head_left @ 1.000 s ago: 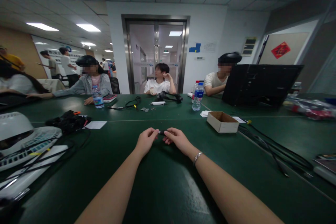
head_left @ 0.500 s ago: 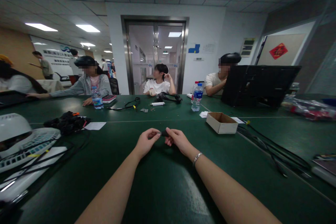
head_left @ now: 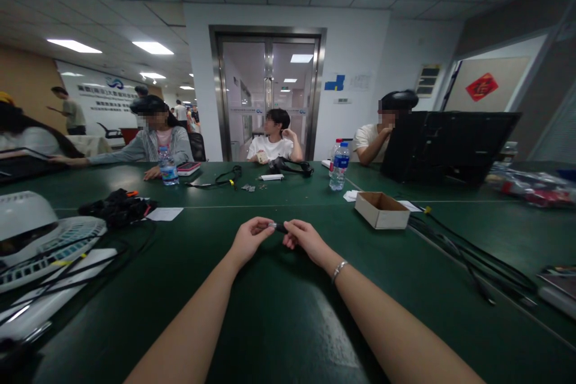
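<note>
Left hand (head_left: 247, 241): pinches the silvery end of a small dark object (head_left: 281, 228).
Right hand (head_left: 309, 240): pinches its other end (a bracelet (head_left: 338, 271) circles the wrist).

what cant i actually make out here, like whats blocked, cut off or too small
- Head view: both ends of the small dark object, covered by the left hand and right hand.
- Head view: the lower inside of the open box, behind its near wall.
- Head view: the far side of the black monitor, facing away.
- Head view: grey bits, too small to identify.
- Head view: white grilled appliance, cut by the left edge.
</note>
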Demonstrator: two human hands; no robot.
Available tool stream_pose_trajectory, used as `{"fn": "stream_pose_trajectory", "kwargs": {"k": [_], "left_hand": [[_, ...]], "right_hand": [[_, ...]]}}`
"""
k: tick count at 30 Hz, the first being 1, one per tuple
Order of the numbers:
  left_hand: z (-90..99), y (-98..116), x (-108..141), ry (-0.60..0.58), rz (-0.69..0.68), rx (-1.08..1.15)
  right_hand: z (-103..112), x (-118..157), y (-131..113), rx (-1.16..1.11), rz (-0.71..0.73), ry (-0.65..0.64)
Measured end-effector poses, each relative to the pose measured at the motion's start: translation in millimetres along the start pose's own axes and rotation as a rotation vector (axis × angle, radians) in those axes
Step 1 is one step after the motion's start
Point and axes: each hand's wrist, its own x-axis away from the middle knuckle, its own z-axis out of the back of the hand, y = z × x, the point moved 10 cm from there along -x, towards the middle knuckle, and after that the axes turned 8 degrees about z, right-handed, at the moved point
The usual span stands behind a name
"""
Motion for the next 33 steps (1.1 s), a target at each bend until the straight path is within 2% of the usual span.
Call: {"fn": "stream_pose_trajectory", "kwargs": {"k": [9, 12, 18, 20, 23, 28, 31, 33], "left_hand": [[1.8, -15, -6, 0.068, 0.051, -0.263], [-0.5, -13, -3, 0.082, 0.054, -0.395], [-9.9, -5, 4, 0.025, 0.041, -0.475], [-11.4, -4, 5, 0.016, 0.038, -0.496], [-14.9, -4, 6, -0.015, 0.017, -0.496], [-17.4, -14, 5, -0.059, 0.037, -0.484], [-17.1, -21, 1, -0.073, 0.055, -0.431], [-15.2, -26, -3, -0.073, 0.087, -0.384]], "right_hand": [[-7, 2, -8, 0.042, 0.055, -0.075], [-7, 3, -10, 0.091, 0.085, -0.085], [-13, 4, -11, 0.198, 0.067, -0.133], [-18, 6, -16, 0.319, 0.087, -0.174], [-30, 12, -31, 0.632, 0.192, -0.222], [-47, 24, -54, 1.092, 0.301, -0.311], [-29, 31, -69, 1.296, 0.295, -0.301], [1, 42, -76, 1.452, 0.237, -0.277]]}}
